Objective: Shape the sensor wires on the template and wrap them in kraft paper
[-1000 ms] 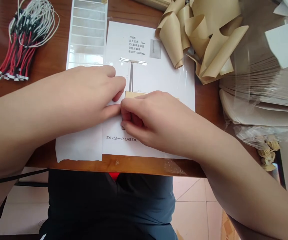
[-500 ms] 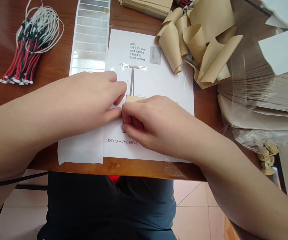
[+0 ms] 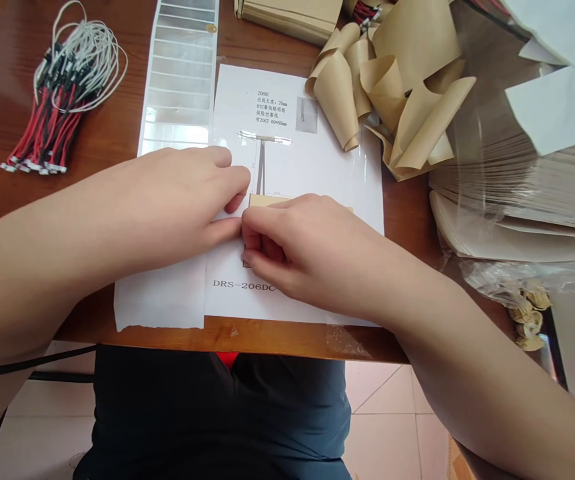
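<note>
My left hand (image 3: 212, 187) rests over a printed sheet (image 3: 327, 167), its fingers curled and its thumb stretched towards the right hand. Against that thumb tip, my right hand (image 3: 297, 243) is closed in a pinch. Whatever lies between the fingers of either hand is hidden. A tan, flat, straight-edged piece (image 3: 270, 200) shows just beyond the right knuckles, mostly covered by the hand. The sheet carries a line drawing, text and a small photo, with clear tape across it.
A bundle of red, black and white connector wires (image 3: 62, 100) lies at left. A strip sheet with pale rows (image 3: 180, 87) runs beside the print. Curled brown paper pieces (image 3: 340, 87), a brown stack (image 3: 292, 17) and bagged pale sheets (image 3: 517, 180) crowd the back and right.
The view has shifted slightly, so the things on the table appear a little lower and further left. Both hands keep almost the same pose and place on the sheet.
</note>
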{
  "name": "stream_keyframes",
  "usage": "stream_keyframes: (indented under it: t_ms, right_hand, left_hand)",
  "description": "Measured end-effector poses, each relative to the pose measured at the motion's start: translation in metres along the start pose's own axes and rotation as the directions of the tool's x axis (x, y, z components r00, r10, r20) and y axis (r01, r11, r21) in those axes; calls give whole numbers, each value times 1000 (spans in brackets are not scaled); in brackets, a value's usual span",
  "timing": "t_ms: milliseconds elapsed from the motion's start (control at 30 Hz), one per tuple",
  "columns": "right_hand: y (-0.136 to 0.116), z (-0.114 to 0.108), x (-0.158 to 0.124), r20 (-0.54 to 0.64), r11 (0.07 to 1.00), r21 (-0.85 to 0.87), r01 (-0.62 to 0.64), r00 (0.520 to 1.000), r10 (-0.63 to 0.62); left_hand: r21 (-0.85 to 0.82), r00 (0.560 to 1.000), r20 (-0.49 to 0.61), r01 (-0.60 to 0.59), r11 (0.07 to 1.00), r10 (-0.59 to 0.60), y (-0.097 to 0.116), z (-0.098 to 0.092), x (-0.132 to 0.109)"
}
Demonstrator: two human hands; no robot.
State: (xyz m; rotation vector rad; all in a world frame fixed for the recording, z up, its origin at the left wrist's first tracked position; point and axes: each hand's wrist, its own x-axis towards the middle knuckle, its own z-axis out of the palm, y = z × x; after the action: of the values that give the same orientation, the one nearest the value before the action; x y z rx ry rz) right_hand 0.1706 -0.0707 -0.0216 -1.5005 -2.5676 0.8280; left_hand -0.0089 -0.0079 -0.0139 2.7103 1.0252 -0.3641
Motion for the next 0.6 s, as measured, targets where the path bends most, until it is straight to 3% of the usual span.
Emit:
stream_keyframes:
  t_ms: [300, 600]
  right_hand:
    - [6, 0, -1, -50, 997, 71, 10, 999, -6]
    - [10, -15, -7, -178, 981, 193, 25, 984, 10]
  left_hand:
    - [-9, 1000, 8, 15, 1000, -15, 0, 0, 3]
    - [-46, 995, -79, -61, 997, 57, -8, 8, 3]
